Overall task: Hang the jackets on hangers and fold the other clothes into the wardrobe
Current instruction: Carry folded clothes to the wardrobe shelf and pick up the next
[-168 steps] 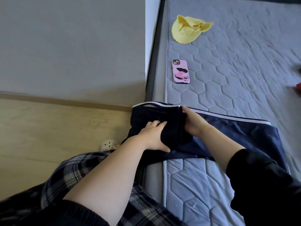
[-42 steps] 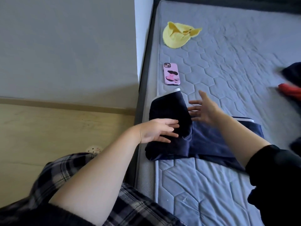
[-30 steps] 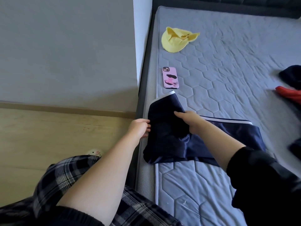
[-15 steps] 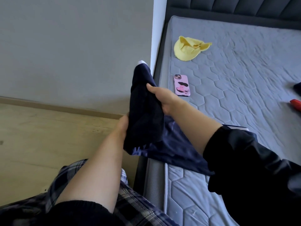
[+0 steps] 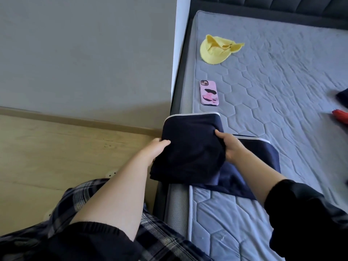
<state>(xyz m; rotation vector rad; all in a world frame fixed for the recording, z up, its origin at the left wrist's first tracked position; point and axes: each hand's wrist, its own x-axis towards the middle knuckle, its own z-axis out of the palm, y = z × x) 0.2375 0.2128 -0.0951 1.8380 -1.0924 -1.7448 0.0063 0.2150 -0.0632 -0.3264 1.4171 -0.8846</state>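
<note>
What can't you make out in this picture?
All in the head view:
- Red thing: cut off by the right edge; unclear what it is.
- Dark cloth above it: cut by the same edge.
- Fingers of the left hand and right hand: tucked under the navy garment; only thumbs show.
- White thing: half hidden by the plaid leg.
- Wardrobe, hangers: out of view.

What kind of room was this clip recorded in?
Most likely a bedroom: a bare grey quilted mattress sits in a dark padded bed frame beside a light wooden floor, and a folded navy garment is being handled at the mattress edge.
</note>
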